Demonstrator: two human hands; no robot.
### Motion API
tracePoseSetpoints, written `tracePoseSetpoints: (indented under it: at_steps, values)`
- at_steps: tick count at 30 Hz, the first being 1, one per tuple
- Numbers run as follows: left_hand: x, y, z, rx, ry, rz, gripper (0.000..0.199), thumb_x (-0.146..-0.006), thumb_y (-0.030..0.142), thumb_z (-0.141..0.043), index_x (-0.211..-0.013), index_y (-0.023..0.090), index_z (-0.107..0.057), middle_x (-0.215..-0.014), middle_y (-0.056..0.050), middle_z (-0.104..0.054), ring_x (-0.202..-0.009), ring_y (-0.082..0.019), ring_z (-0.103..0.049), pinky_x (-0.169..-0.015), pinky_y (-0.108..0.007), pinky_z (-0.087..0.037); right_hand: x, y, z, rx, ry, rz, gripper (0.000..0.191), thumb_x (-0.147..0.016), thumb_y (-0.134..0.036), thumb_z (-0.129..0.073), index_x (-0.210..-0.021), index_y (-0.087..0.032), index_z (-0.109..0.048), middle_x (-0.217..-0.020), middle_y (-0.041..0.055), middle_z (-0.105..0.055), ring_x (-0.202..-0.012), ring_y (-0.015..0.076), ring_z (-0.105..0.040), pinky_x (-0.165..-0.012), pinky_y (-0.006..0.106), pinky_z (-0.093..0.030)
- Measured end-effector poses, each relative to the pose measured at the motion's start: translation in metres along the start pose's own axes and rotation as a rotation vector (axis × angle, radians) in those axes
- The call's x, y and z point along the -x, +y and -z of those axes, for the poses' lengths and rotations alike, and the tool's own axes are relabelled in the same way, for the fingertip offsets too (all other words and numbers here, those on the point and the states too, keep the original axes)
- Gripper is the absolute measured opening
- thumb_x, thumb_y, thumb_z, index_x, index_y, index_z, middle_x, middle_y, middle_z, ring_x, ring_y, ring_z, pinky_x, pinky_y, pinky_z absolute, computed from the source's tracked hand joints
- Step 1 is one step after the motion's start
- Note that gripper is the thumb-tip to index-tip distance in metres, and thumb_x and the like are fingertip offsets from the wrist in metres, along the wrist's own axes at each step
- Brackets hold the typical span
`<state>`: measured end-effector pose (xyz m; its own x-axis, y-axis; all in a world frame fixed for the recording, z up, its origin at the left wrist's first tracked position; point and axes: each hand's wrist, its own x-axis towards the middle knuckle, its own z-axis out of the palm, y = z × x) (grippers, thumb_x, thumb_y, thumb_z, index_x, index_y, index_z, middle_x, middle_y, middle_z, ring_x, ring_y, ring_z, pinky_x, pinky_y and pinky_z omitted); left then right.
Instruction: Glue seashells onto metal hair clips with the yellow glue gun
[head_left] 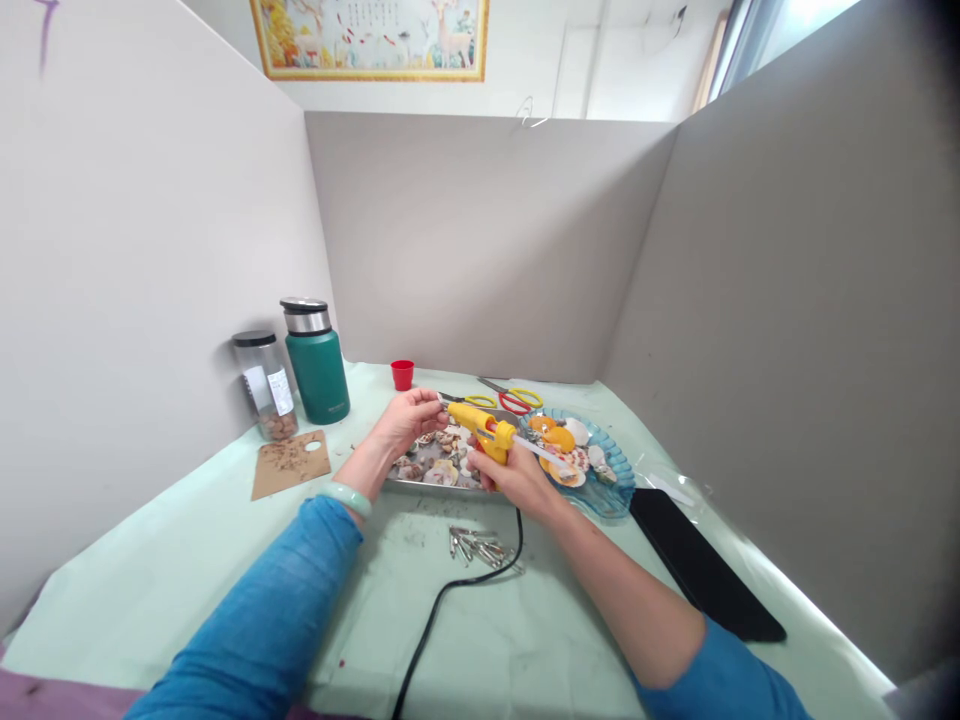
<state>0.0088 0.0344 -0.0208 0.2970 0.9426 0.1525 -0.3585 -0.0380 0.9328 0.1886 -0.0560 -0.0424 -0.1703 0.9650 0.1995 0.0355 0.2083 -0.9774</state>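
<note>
My right hand (521, 480) is wrapped round the handle of a yellow hot glue gun (480, 425), its nozzle pointing left and a clear glue stick (541, 453) sticking out of its back. My left hand (412, 418) is closed in a pinch close to the nozzle tip; a tiny pale thing shows at the fingertips, too small to name. Both hands are above a metal tray (435, 489) of small seashells (441, 470). A blue glass dish (611, 495) with larger orange and white shells (559, 438) stands just right of the gun.
Metal clips (480, 547) lie in front, beside the gun's black cord (439, 605). Scissors (517, 400) and a red cup (403, 375) stand behind. At left are a green flask (318, 375), a jar (266, 390) and a brown card (289, 465); at right a black slab (705, 565).
</note>
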Motion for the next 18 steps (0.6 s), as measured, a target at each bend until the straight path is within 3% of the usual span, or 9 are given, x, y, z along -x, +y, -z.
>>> tracePoseSetpoints:
  at_steps: [6, 18]
  values:
    - [-0.0005, -0.0011, -0.0001, 0.002, 0.016, -0.047, 0.028, -0.063, 0.013, -0.077, -0.083, 0.010, -0.057, -0.066, -0.002, -0.065, -0.054, -0.012, -0.065, -0.055, -0.023, -0.055, -0.0002, 0.0021, -0.0001, -0.002, 0.006, 0.001, 0.032, -0.072, -0.038, -0.066, -0.093, -0.017, -0.054, -0.067, -0.0025, -0.059, -0.044, 0.0069, -0.044, -0.045, 0.023, -0.038]
    - [0.0029, -0.0002, -0.0037, -0.100, -0.008, -0.027, 0.028, -0.059, 0.016, -0.079, -0.077, 0.009, -0.058, -0.059, -0.004, -0.065, -0.050, -0.013, -0.063, -0.053, -0.024, -0.053, -0.0006, 0.0041, -0.0008, 0.003, 0.007, 0.004, 0.032, -0.074, -0.038, -0.062, -0.096, -0.016, -0.052, -0.068, -0.0021, -0.058, -0.044, 0.0063, -0.044, -0.045, 0.022, -0.038]
